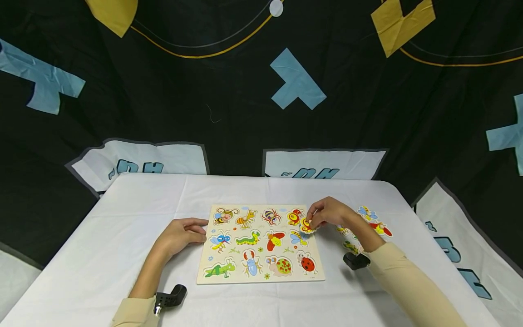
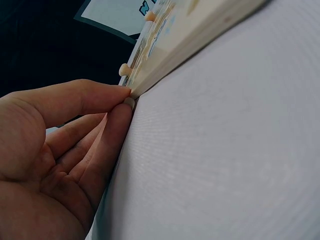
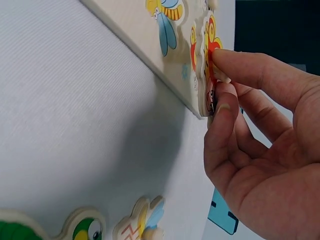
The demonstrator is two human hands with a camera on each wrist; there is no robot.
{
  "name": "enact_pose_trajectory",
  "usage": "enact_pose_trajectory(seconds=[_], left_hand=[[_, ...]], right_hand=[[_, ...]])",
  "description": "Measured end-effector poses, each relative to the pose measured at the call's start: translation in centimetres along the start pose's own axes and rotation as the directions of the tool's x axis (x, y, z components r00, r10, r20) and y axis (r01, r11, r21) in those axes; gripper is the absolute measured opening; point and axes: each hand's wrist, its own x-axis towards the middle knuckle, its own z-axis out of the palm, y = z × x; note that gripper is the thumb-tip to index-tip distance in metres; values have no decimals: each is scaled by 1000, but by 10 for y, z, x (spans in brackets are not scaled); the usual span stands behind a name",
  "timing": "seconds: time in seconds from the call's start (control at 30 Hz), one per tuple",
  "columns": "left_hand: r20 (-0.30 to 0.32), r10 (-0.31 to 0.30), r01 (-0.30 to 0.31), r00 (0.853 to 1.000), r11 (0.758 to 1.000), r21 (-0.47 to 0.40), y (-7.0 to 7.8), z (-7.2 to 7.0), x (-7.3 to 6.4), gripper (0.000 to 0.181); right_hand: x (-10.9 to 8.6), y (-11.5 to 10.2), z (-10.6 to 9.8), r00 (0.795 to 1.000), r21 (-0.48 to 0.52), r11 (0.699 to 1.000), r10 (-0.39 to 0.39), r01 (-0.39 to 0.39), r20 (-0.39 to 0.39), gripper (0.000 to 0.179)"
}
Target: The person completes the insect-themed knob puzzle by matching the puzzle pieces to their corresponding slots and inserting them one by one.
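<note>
In the head view, the right hand [image 1: 329, 213] covers part of the butterfly piece [image 1: 305, 226]; the puzzle board [image 1: 286, 279] bears unreadably small print [image 1: 313, 277] at its lower right. The right-wrist frame's lower left corner cuts off a green piece [image 3: 20, 231].

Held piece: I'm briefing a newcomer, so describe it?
On the white table lies a puzzle board. At its right edge, near the far corner, the right grip pinches a red-and-yellow piece. Unlike the loose pieces farther right, it's held.

From here I read a blue H [image 1: 153, 167] on 2 white panels [image 1: 180, 159], beyond the left hand [image 1: 181, 235] and pinching right hand [image 1: 330, 212].
</note>
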Motion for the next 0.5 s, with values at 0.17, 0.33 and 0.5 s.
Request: enact_pose_trajectory(seconds=[0.17,0.33,0.5], left_hand=[[3,1,-1,1000,1000,-8,0,-1,-1,54],[-1,-1,1,1000,1000,-23,1,0,-2,55],[-5,0,0,1000,1000,-25,0,1,-2,54]], right_hand=[[7,-5,3,999,-11,1000,3,-4,-34,19],[16,-10,5,998,-33,999,-13,11,-65,18],[22,-14,8,996,-42,999,-6,3,-84,17]])
